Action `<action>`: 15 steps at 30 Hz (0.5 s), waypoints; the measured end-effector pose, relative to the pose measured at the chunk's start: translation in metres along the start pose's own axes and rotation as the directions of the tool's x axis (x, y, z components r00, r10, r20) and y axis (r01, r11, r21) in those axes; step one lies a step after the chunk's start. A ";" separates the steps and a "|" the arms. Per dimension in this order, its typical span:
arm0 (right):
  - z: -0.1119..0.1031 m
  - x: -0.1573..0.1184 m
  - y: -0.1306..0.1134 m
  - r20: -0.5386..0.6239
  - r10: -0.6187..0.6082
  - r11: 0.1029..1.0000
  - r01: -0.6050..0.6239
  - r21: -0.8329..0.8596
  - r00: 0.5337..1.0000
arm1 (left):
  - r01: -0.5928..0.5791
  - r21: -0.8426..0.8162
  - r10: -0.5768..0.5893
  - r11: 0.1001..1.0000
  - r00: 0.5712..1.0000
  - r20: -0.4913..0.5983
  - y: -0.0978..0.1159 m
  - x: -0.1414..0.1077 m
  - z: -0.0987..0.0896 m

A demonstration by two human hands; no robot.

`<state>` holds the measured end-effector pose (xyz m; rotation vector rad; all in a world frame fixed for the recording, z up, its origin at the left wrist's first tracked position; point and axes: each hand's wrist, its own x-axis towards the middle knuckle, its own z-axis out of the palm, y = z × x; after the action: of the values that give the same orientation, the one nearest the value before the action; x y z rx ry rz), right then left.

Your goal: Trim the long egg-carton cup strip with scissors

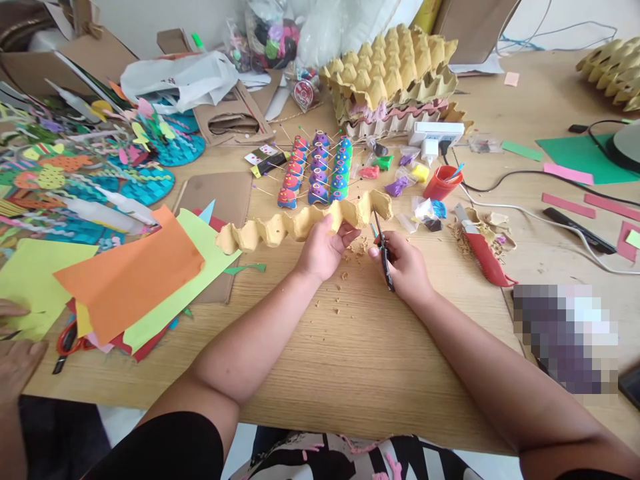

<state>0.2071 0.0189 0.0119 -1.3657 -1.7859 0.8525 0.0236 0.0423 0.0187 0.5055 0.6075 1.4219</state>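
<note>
A long strip of tan egg carton [273,230] is held level above the table by my left hand [324,250], which grips it right of its middle. My right hand [401,265] is closed around black-handled scissors [385,259]. The blades reach up to the strip near its right end. Small carton scraps [344,275] lie on the wood below the hands. Beyond the strip stand three rows of painted carton cups, red and blue [291,175], purple [319,170] and green and blue [341,172], with pins sticking out.
Stacked egg cartons [395,70] stand at the back. Coloured paper [133,277] and blue craft pieces [150,183] cover the left, near another person's hand [17,360]. On the right are a red cup [443,183], a red-handled knife [483,250], cables and paper strips.
</note>
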 end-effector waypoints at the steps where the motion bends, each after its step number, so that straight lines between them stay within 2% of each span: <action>1: 0.000 0.000 -0.001 -0.003 0.003 1.000 -0.003 -0.011 1.000 | -0.007 -0.004 0.007 1.000 1.000 0.012 0.000 0.000 0.000; 10: 0.000 0.000 0.000 0.000 0.011 0.998 -0.011 0.063 1.000 | -0.123 0.100 0.120 0.987 0.992 0.030 -0.004 -0.004 -0.001; 15: 0.000 -0.001 0.000 -0.003 0.004 0.985 -0.004 0.170 1.000 | -0.156 0.180 0.153 0.971 0.988 0.027 -0.004 -0.006 0.000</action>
<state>0.2070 0.0184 0.0114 -1.2598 -1.6672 0.9810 0.0260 0.0355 0.0164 0.7194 0.7043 1.5162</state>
